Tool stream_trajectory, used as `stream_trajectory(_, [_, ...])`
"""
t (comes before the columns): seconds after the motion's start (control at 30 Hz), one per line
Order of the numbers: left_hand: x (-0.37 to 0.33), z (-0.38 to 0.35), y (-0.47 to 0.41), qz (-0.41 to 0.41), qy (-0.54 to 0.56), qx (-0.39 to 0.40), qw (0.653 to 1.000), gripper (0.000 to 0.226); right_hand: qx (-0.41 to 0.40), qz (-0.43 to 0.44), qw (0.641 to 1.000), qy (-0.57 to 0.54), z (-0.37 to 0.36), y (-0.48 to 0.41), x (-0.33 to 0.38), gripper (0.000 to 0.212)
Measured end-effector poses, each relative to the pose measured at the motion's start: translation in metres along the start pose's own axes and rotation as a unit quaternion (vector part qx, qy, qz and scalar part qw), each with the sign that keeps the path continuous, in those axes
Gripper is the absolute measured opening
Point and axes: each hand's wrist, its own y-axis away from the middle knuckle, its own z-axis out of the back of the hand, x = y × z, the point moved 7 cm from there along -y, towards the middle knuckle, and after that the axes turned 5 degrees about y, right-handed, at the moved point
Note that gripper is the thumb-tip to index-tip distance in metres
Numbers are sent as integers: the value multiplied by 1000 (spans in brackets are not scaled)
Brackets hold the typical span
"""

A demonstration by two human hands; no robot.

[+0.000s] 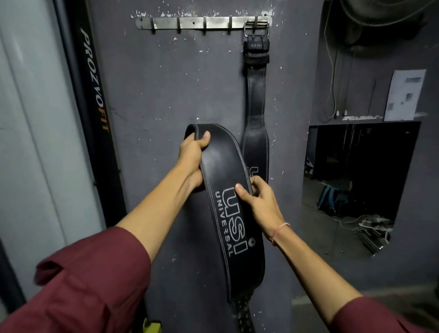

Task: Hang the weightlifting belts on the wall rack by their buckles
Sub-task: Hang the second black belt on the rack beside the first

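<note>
Head view: left hand (192, 155) and right hand (259, 200) both gripping a black belt (227, 191) held below the wall rack (193, 22), probably hunting for its unseen buckle, second belt (256, 100) already hung by its buckle (256, 28) on the far-right hook

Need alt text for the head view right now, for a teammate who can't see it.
Both hands grip a wide black leather belt with white lettering, the left hand near its bent upper end, the right hand at the printed middle. On the grey wall above, a second black leather belt hangs by its metal buckle from the steel hook rack.
</note>
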Motion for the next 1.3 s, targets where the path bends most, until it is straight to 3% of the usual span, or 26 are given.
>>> stream_trajectory(0.07, [9, 2, 4, 3, 4, 7, 1000, 27, -2, -39, 996, 82, -4, -1, -4, 67])
stream_trajectory(0.1, [12, 3, 4, 0, 3, 11, 1000, 26, -7, -44, 994, 97, -6, -2, -2, 68])
stream_trajectory(0.23, [17, 5, 11, -13, -18, 20, 1000, 21, -95, 33, 992, 78, 1, -10, 30, 51])
stream_trajectory(0.37, [22, -8, 18, -62, -51, 32, 996, 19, -46, 74, 992, -89, -2, -25, 53, 29])
stream_trajectory(0.47, [23, -10, 17, -98, -79, 28, 992, 24, -42, 67, 988, -131, -1, -12, 35, 34])
stream_trajectory(0.63, [31, -8, 18, -132, -111, 54, 984, 33, -3, 12, 991, -131, -13, 36, -31, 41])
stream_trajectory(0.77, [38, 2, 12, -170, -150, 20, 974, 57, 1, 39, 992, -122, -14, 11, 11, 34])
stream_trajectory(0.9, [44, 1, 25, -193, -194, 6, 962, 37, -22, 42, 996, -76, -4, -40, 59, 20])
stream_trajectory(0.97, [47, 2, 31, -202, -208, 1, 957, 40, -29, 31, 996, -79, -2, -53, 62, 17])
stream_trajectory(1.07, [57, 8, 22, -150, -245, -22, 957, 51, -43, 47, 994, -87, 0, -49, 54, 3])
stream_trajectory(1.1, [60, 9, 18, -101, -248, -32, 963, 53, -44, 55, 994, -88, 0, -44, 52, 8])
stream_trajectory(1.2, [71, 1, 5, 56, -106, 13, 993, 58, -30, 65, 993, -96, -4, -29, 41, 19])
stream_trajectory(1.3, [61, -9, -4, 111, -31, 21, 993, 52, 6, 64, 993, -100, -9, -15, 31, 24])
